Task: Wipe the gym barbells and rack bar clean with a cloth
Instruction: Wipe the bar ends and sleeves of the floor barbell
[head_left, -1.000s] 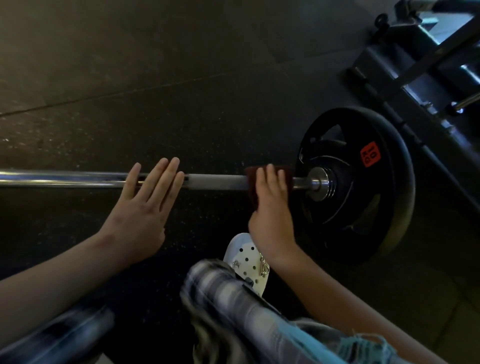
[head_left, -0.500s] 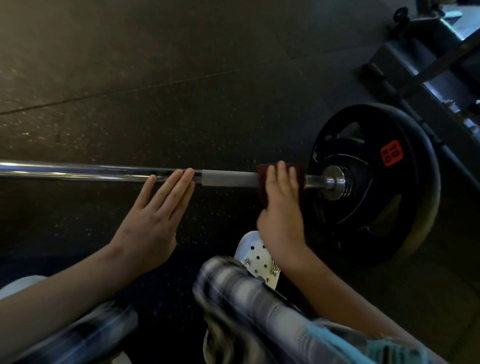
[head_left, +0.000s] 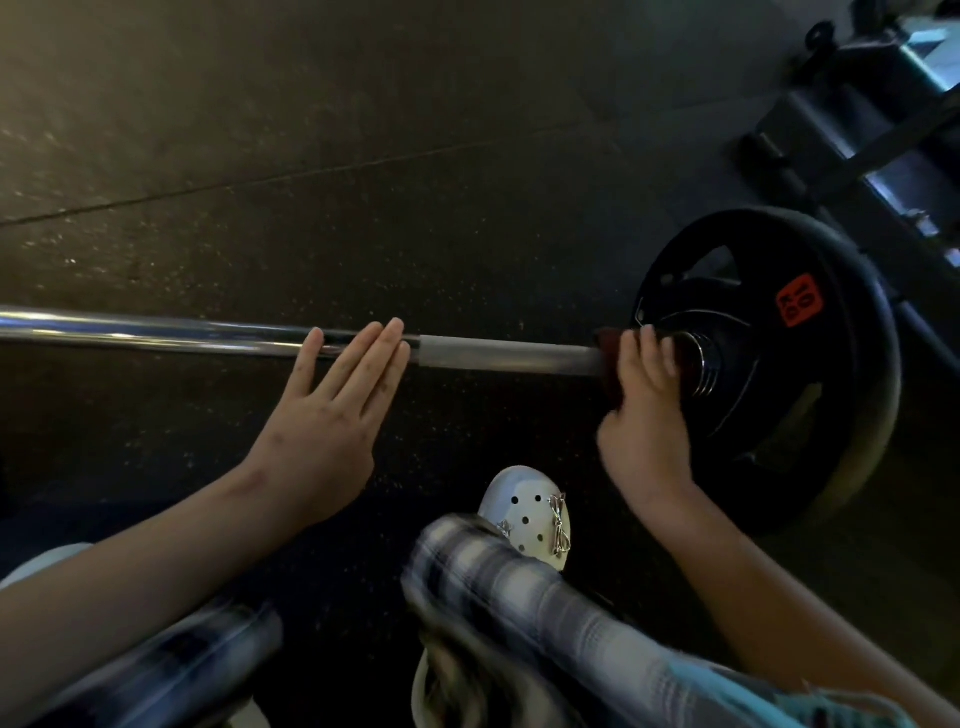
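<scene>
A chrome barbell bar (head_left: 156, 332) lies across the dark rubber floor, with a matte grey section (head_left: 498, 356) toward its right end. A black weight plate (head_left: 810, 415) with an orange label sits on that end. My right hand (head_left: 644, 426) grips a dark red cloth (head_left: 610, 343) wrapped over the bar right against the plate's collar. My left hand (head_left: 332, 415) is flat with straight fingers, its fingertips resting on the bar where chrome meets grey.
A dark metal rack or bench frame (head_left: 883, 135) stands at the upper right behind the plate. My white perforated shoe (head_left: 527, 512) and plaid trouser leg (head_left: 545, 608) are below the bar. The rubber floor (head_left: 363, 156) stretches beyond the bar.
My right hand has slid the cloth rightward along the bar until it reaches the plate's collar. My left hand stays flat on the bar.
</scene>
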